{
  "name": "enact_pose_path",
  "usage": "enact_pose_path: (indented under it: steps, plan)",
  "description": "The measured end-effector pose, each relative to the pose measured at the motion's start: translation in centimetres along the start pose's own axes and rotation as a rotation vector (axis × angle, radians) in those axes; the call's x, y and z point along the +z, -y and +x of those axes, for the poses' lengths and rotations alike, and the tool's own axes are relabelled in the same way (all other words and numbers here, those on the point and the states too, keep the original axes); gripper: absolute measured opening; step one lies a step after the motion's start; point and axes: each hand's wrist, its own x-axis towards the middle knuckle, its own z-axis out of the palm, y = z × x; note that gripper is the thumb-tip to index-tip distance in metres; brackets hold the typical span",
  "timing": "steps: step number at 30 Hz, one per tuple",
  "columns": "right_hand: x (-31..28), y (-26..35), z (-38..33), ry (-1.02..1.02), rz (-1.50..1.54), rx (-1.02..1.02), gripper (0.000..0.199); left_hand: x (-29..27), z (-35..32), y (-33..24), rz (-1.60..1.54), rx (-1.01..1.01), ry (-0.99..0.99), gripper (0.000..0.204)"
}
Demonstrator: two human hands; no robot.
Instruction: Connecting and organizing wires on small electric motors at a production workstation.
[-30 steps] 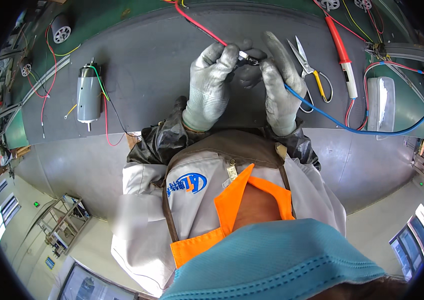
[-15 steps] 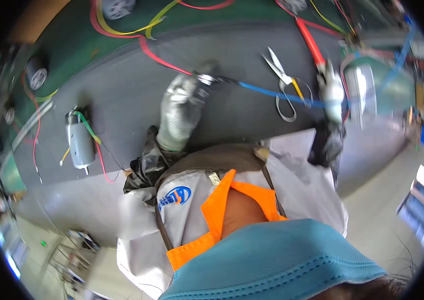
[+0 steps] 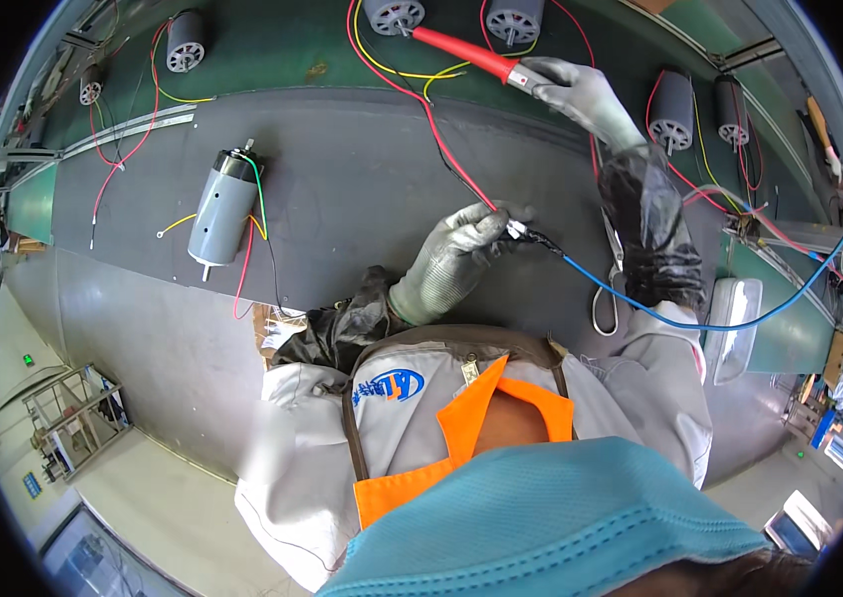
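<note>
Across the grey bench, your left hand pinches the wire joint while your right hand grips the red-handled soldering iron; its tip could scorch nearby wires.

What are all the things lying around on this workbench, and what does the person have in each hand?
Motor: one, grey cylinder with coloured wires, lying on the dark mat at the left.
More motors: several, grey, spread along the green strip at the far edge.
Red wire: one, running from the far edge to the left hand.
Blue wire: one, running from the left hand off to the right.
Scissors: one pair, pale handles, on the mat partly under the right forearm.
Tool: one, red handle, held in the right hand.
Clear tray: one, at the right.
Left hand: grey glove, pinching the wire joint.
Right hand: grey glove, gripping the tool.
</note>
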Motion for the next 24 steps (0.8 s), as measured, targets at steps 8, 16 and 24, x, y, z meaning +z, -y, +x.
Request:
enact_pose_path:
  steps: [8, 16, 24]
  plan:
    - [0.5, 2.6, -1.7, -0.19, -0.626, -0.513, 0.037, -1.5, 1.0, -0.3, 0.317, 0.032, 0.077, 0.033]
    - [-7.5, -5.3, -26.3, -0.322, -0.673, -0.186, 0.05, -2.4, 1.8, 0.8, 0.14, -0.018, 0.164, 0.047]
    - [0.3, 0.0, -29.1, -0.342, -0.359, -0.158, 0.07, -3.1, 3.0, 1.8, 0.255, -0.087, 0.144, 0.047]
